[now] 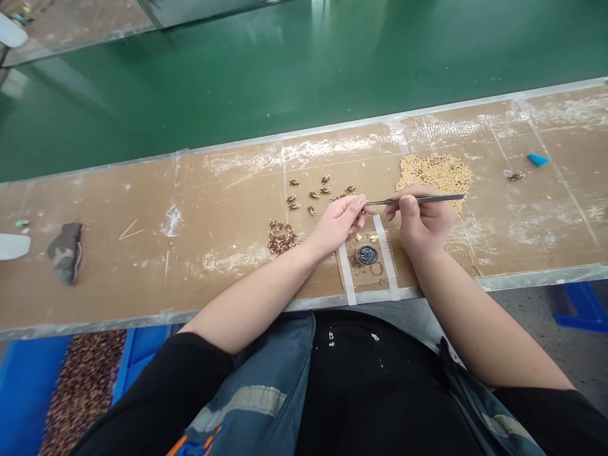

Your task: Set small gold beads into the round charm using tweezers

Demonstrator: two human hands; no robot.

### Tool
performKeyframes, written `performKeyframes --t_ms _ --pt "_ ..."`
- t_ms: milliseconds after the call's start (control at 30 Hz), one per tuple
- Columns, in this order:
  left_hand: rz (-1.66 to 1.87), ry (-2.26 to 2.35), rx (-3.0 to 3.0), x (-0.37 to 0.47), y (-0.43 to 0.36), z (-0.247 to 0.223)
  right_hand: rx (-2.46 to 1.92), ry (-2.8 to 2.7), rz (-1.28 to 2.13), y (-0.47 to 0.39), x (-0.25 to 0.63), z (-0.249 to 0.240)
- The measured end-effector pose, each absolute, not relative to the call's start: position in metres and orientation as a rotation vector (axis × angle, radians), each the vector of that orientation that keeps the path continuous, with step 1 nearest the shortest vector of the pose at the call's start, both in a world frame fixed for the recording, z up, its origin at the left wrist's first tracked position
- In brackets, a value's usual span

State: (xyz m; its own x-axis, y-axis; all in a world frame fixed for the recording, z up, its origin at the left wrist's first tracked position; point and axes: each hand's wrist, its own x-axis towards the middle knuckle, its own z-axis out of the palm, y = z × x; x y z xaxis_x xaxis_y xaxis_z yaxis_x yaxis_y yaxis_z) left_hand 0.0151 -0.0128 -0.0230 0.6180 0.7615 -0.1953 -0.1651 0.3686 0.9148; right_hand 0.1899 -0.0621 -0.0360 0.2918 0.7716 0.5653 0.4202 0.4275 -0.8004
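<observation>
Tool pinched pen-like in your right hand, tip at your left hand, whose fingertips press together, contents unclear; work looks partway, dark pieces on the tabletop perhaps done, the pale pile perhaps left.

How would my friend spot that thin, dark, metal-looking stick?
On the long brown table, find the yellowish heap of tiny pieces. At its near edge, the right hand grips the thin dark stick, unlike the pale, loose sticks far left.
</observation>
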Motion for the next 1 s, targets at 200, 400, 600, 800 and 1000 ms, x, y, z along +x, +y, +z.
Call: performKeyframes --t_ms 200,400,600,800,1000 --pt "0.645 0.683 1.017 0.016 -0.013 -0.020 -1.169 -1.315 0.341 -0.062 0.189 -0.037" --pt "0.671 0.626 1.018 0.015 -0.010 -0.023 -1.125 -1.152 0.385 -0.061 0.186 -0.036" --pt "0.691 0.651 1.136 0.012 -0.009 -0.027 -1.155 -1.025 0.546 -0.075 0.182 -0.032" --pt "0.729 0.622 1.177 0.012 -0.010 -0.027 -1.209 -1.097 0.494 -0.101 0.170 -0.029" --pt "0.752 0.620 1.228 0.013 -0.012 -0.026 -1.326 -1.243 0.322 -0.120 0.170 -0.035"
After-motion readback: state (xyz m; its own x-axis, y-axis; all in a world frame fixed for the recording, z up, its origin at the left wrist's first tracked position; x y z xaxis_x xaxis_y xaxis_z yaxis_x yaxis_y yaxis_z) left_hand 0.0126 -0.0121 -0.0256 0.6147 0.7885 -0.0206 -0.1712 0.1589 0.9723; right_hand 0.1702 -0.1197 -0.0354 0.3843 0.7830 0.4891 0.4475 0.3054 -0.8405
